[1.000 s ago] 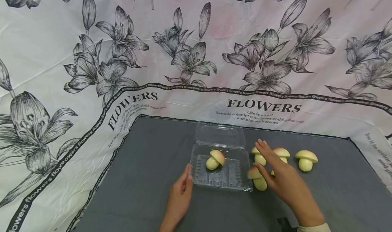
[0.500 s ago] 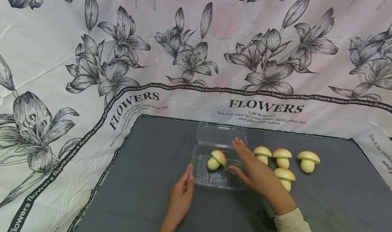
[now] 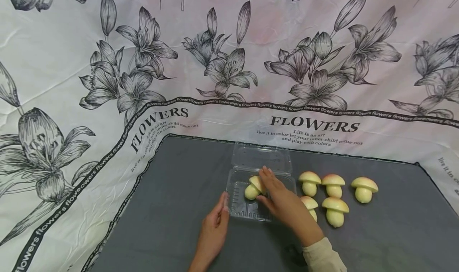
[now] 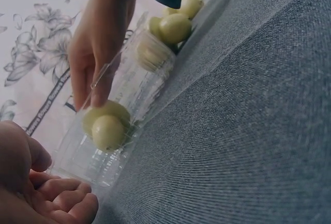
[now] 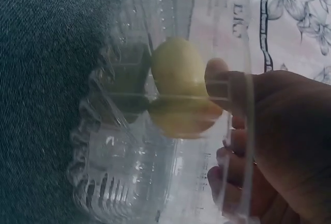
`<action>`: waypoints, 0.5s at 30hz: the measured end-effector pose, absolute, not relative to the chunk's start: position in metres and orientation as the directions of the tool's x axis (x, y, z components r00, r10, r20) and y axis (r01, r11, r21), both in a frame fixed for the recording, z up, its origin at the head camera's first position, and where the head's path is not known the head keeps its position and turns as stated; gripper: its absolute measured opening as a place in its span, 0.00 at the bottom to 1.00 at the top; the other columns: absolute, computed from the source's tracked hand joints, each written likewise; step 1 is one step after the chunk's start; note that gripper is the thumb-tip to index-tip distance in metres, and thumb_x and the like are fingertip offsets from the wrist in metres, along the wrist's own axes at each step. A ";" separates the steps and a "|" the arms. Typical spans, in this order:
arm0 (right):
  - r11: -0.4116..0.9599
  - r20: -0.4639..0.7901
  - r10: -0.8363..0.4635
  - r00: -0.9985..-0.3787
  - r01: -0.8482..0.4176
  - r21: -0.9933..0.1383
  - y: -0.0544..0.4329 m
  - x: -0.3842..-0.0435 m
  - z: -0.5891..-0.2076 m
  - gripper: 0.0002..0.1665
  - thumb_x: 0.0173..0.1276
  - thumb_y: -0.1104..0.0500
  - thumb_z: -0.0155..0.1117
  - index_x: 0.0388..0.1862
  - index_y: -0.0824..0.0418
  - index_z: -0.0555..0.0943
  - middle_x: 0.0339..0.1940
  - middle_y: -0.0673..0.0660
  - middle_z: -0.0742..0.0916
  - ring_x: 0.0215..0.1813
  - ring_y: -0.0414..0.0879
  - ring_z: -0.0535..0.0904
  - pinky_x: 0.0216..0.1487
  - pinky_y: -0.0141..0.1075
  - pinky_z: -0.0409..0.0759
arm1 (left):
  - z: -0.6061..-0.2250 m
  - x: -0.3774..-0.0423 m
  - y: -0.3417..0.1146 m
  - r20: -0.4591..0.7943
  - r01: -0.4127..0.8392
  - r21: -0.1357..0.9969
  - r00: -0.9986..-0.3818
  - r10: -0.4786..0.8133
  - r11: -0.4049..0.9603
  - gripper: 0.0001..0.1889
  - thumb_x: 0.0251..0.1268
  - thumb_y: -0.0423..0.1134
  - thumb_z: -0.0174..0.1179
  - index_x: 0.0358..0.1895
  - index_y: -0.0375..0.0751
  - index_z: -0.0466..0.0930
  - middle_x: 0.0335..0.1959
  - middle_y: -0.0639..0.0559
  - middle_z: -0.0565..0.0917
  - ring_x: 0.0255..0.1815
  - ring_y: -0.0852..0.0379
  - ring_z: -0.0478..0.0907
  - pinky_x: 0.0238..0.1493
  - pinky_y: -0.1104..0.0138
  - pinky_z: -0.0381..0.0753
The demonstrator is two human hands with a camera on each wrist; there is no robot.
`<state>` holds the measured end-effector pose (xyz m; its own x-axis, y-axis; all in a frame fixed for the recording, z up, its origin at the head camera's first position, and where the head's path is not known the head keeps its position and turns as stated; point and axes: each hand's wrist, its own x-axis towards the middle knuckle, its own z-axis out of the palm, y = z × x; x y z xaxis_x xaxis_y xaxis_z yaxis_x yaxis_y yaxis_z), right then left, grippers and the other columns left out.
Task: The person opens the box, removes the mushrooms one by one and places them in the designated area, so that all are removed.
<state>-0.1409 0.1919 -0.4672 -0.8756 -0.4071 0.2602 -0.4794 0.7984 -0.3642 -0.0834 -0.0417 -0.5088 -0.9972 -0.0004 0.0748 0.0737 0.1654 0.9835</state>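
Note:
A clear plastic clamshell container (image 3: 238, 214) lies with its lid (image 3: 261, 158) folded back, away from the person. Inside is one toy mushroom (image 3: 252, 191), pale yellow with a reddish tinge on its cap. The left hand (image 3: 213, 228) holds the container's left wall at its thumb and fingertips. Over the container reaches the right hand (image 3: 283, 204), fingers fairly straight, thumb and fingertips at the mushroom's cap. In the right wrist view the thumb (image 5: 217, 79) is against or very near the mushroom; the clear wall blurs the contact.
Several more toy mushrooms (image 3: 335, 212) stand on the grey cloth right of the container, one (image 3: 310, 206) partly behind the right forearm. A white floral sheet (image 3: 222, 120) borders the grey surface (image 3: 161, 208) at the back and left.
The right hand has moved left, from above the loose mushrooms to the one in the container. The mushrooms it covered now show. The left hand stays at the container's left side.

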 end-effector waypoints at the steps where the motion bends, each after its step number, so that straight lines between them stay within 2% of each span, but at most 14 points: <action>1: 0.799 0.265 -0.405 -0.875 -0.480 -0.362 0.191 -0.142 -0.468 0.48 0.75 0.51 0.72 0.86 0.63 0.61 0.84 0.64 0.66 0.80 0.61 0.68 0.36 0.45 0.85 | -0.509 -0.084 -0.042 0.074 0.073 0.984 -0.997 0.000 0.160 0.27 0.87 0.37 0.52 0.81 0.36 0.63 0.79 0.45 0.69 0.78 0.49 0.68 0.73 0.62 0.73; 4: 0.796 0.276 -0.402 -0.873 -0.482 -0.366 0.188 -0.144 -0.470 0.47 0.76 0.51 0.72 0.85 0.62 0.62 0.84 0.64 0.67 0.79 0.61 0.69 0.37 0.49 0.87 | -0.508 -0.084 -0.042 0.070 0.069 0.986 -0.998 -0.002 0.154 0.27 0.87 0.38 0.52 0.81 0.37 0.63 0.79 0.46 0.69 0.78 0.49 0.68 0.72 0.63 0.73; 8: 0.794 0.259 -0.405 -0.877 -0.478 -0.375 0.184 -0.145 -0.473 0.46 0.75 0.53 0.72 0.85 0.63 0.63 0.83 0.65 0.68 0.79 0.61 0.69 0.54 0.58 0.87 | -0.508 -0.084 -0.043 0.065 0.065 0.987 -0.998 0.000 0.149 0.27 0.87 0.38 0.52 0.81 0.37 0.64 0.79 0.46 0.69 0.78 0.49 0.68 0.72 0.63 0.73; 10: 0.796 0.248 -0.407 -0.879 -0.475 -0.374 0.182 -0.145 -0.475 0.45 0.75 0.53 0.72 0.84 0.63 0.64 0.83 0.64 0.68 0.78 0.61 0.70 0.59 0.59 0.85 | -0.508 -0.084 -0.042 0.064 0.064 0.987 -0.998 0.001 0.147 0.26 0.87 0.37 0.52 0.81 0.36 0.63 0.79 0.46 0.69 0.78 0.49 0.68 0.73 0.63 0.73; 15: 0.792 0.228 -0.401 -0.887 -0.461 -0.400 0.181 -0.145 -0.475 0.41 0.76 0.56 0.71 0.83 0.61 0.67 0.82 0.62 0.70 0.68 0.63 0.81 0.59 0.61 0.85 | -0.509 -0.084 -0.041 0.068 0.068 0.988 -0.998 0.006 0.139 0.27 0.87 0.36 0.52 0.81 0.35 0.63 0.79 0.45 0.69 0.78 0.49 0.67 0.73 0.64 0.72</action>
